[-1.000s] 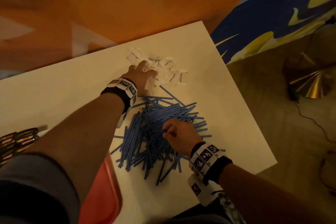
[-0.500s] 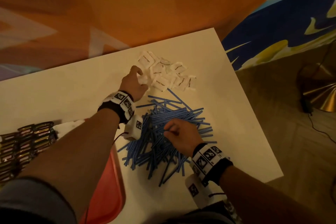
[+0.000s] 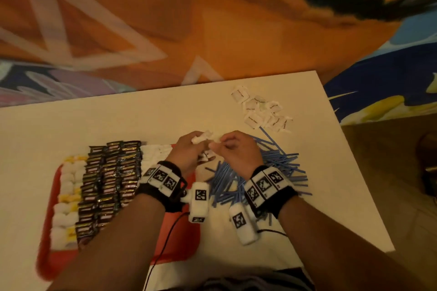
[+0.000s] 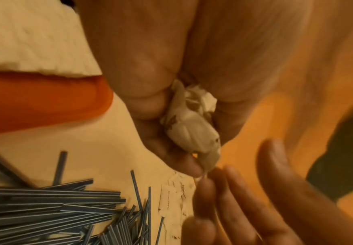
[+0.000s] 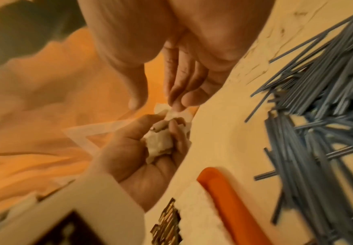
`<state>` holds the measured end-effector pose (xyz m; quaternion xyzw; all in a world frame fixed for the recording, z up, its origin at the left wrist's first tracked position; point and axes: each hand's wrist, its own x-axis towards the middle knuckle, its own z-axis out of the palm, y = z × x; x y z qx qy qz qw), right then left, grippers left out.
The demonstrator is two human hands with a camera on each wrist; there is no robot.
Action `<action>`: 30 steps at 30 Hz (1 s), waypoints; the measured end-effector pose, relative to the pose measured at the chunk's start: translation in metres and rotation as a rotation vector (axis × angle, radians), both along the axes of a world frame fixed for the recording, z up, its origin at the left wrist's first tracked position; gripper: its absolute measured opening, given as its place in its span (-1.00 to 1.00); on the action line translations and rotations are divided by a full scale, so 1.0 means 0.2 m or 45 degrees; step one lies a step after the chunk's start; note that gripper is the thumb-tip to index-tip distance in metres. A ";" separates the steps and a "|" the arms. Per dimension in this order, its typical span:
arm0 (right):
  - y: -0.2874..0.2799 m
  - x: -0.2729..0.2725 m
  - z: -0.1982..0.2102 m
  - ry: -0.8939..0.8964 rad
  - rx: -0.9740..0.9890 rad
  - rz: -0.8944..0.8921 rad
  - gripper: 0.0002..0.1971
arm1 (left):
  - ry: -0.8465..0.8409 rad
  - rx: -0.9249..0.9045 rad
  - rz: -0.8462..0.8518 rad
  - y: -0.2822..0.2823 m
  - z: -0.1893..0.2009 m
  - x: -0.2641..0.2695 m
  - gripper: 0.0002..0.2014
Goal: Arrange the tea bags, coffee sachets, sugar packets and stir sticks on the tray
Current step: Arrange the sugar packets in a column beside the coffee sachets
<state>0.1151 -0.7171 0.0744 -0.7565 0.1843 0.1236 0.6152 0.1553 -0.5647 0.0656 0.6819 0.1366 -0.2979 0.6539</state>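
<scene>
Holding sugar packets (image 3: 203, 137) in left hand (image 3: 189, 151), right hand (image 3: 236, 151) pinching one.

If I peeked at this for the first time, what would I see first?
Probably the two hands meeting in the middle of the white table: the left hand grips a bunch of white sugar packets and the right hand pinches one of them. Next, the big messy pile of blue stir sticks on the right, and the red tray on the left with neat rows of dark coffee sachets.
</scene>
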 end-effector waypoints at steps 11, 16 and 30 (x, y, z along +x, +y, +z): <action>0.50 -0.07 0.16 0.146 0.247 0.087 -0.78 | 0.185 -0.467 0.376 0.45 0.19 -0.26 -0.87; 0.65 -0.09 0.22 0.130 0.309 0.150 -0.84 | 0.189 -0.575 0.294 0.60 0.20 -0.30 -0.57; 0.72 -0.08 0.20 0.008 0.061 0.173 -0.78 | -0.056 -0.224 0.219 0.76 0.19 -0.36 -0.69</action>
